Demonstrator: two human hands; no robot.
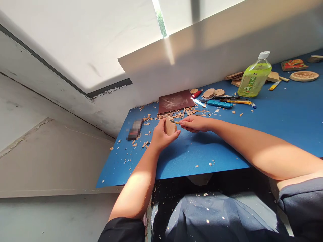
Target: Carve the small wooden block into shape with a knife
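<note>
My left hand (161,136) is wrapped round a wooden disc (170,127), holding it tilted above the blue table. In my right hand (193,123) is a small yellow-handled knife (175,122), its blade against the upper edge of the disc. The exact kind of knife is hard to make out at this size. Wood shavings (184,113) lie just behind both hands, around a dark red sheet of sandpaper (175,101).
On the blue table (285,117), a bottle of green drink (254,75) stands at the back right. Near it are a blue cutter (219,104), pens, wooden discs (209,93) and a carved round plaque (304,76). A blurred dark object (135,130) lies at left.
</note>
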